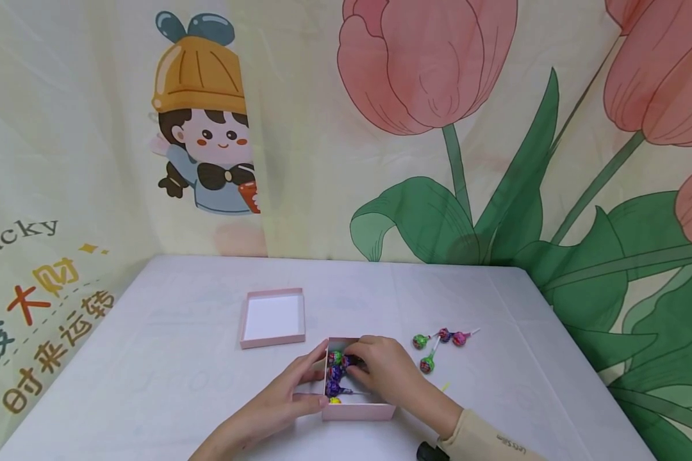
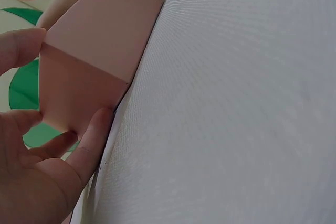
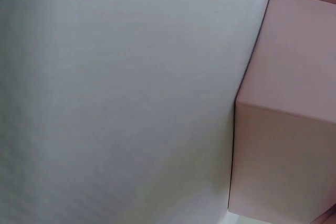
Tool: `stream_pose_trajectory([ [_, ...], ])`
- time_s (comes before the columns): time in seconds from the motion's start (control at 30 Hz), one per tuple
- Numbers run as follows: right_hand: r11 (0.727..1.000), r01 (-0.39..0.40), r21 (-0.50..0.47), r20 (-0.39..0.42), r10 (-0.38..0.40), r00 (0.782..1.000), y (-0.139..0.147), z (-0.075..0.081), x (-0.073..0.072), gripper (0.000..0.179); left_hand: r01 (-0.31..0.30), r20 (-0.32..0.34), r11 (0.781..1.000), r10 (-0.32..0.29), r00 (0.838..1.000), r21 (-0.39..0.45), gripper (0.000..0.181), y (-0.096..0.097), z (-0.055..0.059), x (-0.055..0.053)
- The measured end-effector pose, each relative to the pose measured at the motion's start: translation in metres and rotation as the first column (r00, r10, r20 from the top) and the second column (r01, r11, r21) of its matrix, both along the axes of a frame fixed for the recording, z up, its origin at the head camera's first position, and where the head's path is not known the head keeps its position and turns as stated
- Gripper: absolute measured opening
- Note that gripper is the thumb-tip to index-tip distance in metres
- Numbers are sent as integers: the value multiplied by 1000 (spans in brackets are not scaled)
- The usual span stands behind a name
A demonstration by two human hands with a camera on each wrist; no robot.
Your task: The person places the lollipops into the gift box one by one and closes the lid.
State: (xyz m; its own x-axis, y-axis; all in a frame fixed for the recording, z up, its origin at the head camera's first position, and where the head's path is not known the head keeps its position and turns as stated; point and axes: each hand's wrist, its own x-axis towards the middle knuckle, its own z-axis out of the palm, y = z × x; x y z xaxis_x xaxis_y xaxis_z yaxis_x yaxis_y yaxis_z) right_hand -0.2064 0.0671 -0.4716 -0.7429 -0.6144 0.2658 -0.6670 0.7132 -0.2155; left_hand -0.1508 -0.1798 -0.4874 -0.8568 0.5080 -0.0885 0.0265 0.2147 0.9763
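Observation:
An open pink box (image 1: 357, 413) stands on the white table with several wrapped lollipops (image 1: 334, 371) along its left inner side. My left hand (image 1: 285, 390) holds the box by its left side, thumb at the near corner and fingers toward the far corner. In the left wrist view, its fingertips (image 2: 97, 121) press on the pink wall. My right hand (image 1: 383, 371) reaches over the right wall into the box. Its thumb and forefinger pinch a dark purple lollipop (image 1: 348, 362), partly covered by the fingers. The right wrist view shows the outside of the box (image 3: 294, 61).
A pink lid (image 1: 273, 315) lies behind and left of the box, its white inside up. Several more lollipops (image 1: 427, 364) lie to the right, with a small yellow piece (image 1: 446, 387) nearer. A black object (image 1: 431, 452) sits under the right sleeve. A printed curtain hangs behind the table.

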Motion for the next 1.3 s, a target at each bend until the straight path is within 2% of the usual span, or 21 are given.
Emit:
stream_pose_trajectory([
  [0.37,1000,9,19,-5,-8,1000,-1,-2,-2,26,-2,5,1000,2,1000,-2,89,0,1,0],
  [1.03,1000,-15,12,31,14,999,-2,-1,-2,24,0,0,1000,0,1000,-2,89,-1,0,-2],
  [1.2,999,-32,-22,56,33,998,1,1,-2,24,2,2,1000,-2,1000,1,88,0,1,0],
  [1.3,994,-61,-87,107,71,992,5,3,-3,22,1,5,1000,-1,1000,3,88,0,1,0],
])
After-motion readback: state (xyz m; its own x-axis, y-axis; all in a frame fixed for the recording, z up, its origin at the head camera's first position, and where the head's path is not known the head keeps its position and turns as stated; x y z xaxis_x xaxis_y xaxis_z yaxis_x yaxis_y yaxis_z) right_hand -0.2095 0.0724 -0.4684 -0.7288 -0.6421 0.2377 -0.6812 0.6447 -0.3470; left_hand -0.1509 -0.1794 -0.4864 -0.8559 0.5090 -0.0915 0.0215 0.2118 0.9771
